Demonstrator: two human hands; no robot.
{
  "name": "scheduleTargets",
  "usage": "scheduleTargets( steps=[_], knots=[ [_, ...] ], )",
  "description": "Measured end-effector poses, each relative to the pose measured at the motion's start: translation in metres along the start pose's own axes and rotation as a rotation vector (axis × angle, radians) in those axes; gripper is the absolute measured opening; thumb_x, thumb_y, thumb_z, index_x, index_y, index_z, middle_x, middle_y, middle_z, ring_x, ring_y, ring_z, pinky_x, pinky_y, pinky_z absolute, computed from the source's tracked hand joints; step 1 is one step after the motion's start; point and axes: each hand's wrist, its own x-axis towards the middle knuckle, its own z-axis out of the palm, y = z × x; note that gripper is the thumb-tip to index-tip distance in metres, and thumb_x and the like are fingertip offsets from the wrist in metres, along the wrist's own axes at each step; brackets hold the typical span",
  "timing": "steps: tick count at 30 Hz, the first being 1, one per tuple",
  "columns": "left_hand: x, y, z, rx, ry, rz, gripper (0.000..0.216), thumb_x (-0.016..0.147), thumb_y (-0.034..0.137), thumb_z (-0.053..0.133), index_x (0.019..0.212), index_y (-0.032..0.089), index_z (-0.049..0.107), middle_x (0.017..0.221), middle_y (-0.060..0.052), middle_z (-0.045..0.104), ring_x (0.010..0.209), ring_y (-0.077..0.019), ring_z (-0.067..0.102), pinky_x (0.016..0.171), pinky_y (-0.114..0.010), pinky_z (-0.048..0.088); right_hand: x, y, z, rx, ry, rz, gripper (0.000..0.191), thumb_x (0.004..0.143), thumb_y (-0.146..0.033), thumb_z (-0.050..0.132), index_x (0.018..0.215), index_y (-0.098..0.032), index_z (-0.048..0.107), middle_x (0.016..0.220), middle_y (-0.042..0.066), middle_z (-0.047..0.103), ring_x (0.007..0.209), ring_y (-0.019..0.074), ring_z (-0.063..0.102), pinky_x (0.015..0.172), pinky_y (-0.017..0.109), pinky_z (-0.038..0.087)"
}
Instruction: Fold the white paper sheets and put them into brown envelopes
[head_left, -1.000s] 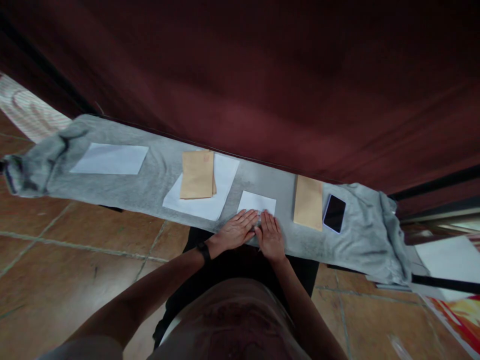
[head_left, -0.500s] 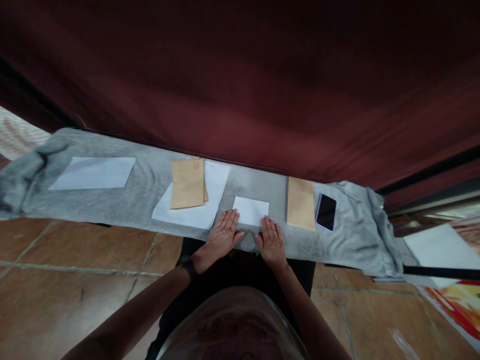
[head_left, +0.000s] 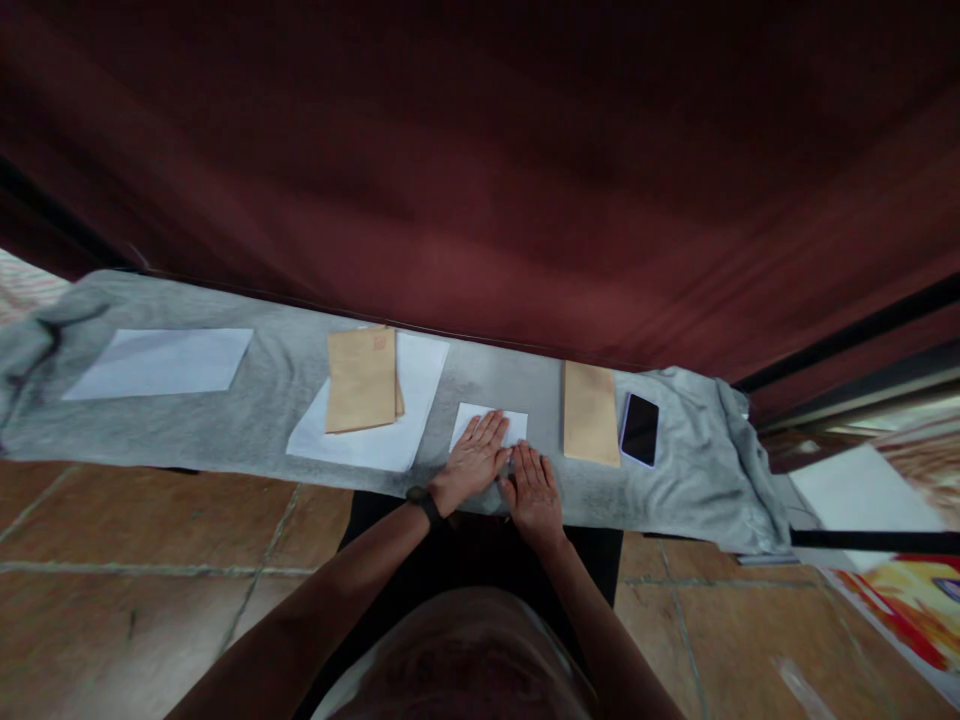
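A small folded white paper (head_left: 510,423) lies on a grey cloth (head_left: 262,390) that covers a narrow table. My left hand (head_left: 472,462) lies flat on the paper with its fingers stretched out. My right hand (head_left: 531,488) rests flat beside it at the paper's near edge, fingers together and extended. A dark watch sits on my left wrist.
To the left, a tan envelope (head_left: 361,379) lies on a large white sheet (head_left: 405,420), and another white sheet (head_left: 161,362) lies further left. To the right are a second tan envelope (head_left: 590,412) and a black phone (head_left: 640,429). A dark red curtain (head_left: 480,170) hangs behind.
My left hand has slid from the paper's left near corner up onto the paper. Both hands have drawn closer together. The view has shifted slightly.
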Motion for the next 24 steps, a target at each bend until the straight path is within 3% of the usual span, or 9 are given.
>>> scheduleTargets(
  steps=[9, 14, 19, 24],
  knots=[
    [-0.006, -0.027, -0.005, 0.07, 0.006, -0.186, 0.063, 0.105, 0.041, 0.031, 0.156, 0.005, 0.036, 0.164, -0.017, 0.034, 0.156, -0.0274, 0.025, 0.127, -0.047, 0.02, 0.0, -0.001, -0.001, 0.026, -0.016, 0.02, 0.058, 0.108, -0.038, 0.04, 0.157, -0.007, 0.037, 0.158, 0.019, 0.044, 0.148, 0.0297, 0.041, 0.123, 0.049, 0.028],
    [-0.014, -0.032, -0.008, 0.073, 0.053, -0.219, 0.062, 0.104, 0.039, 0.033, 0.157, 0.006, 0.035, 0.164, -0.017, 0.035, 0.155, -0.027, 0.027, 0.127, -0.046, 0.022, 0.005, -0.003, -0.002, 0.077, -0.028, 0.096, 0.054, 0.109, -0.036, 0.035, 0.156, -0.01, 0.04, 0.157, 0.016, 0.047, 0.148, 0.028, 0.042, 0.123, 0.049, 0.028],
    [-0.014, -0.031, -0.01, 0.091, 0.037, -0.22, 0.062, 0.104, 0.038, 0.034, 0.156, 0.005, 0.037, 0.164, -0.018, 0.034, 0.155, -0.0282, 0.027, 0.127, -0.047, 0.022, 0.039, -0.01, 0.002, 0.137, -0.09, 0.122, 0.052, 0.109, -0.032, 0.029, 0.152, -0.007, 0.045, 0.156, 0.017, 0.048, 0.148, 0.0259, 0.042, 0.123, 0.048, 0.029],
    [-0.014, -0.032, -0.011, 0.098, 0.025, -0.202, 0.057, 0.103, 0.033, 0.039, 0.156, 0.015, 0.04, 0.166, -0.015, 0.031, 0.154, -0.0291, 0.029, 0.125, -0.049, 0.024, 0.074, -0.022, 0.012, 0.127, -0.151, 0.086, 0.05, 0.108, -0.031, 0.035, 0.152, -0.011, 0.046, 0.159, 0.016, 0.045, 0.15, 0.0272, 0.038, 0.122, 0.05, 0.03]
  ],
)
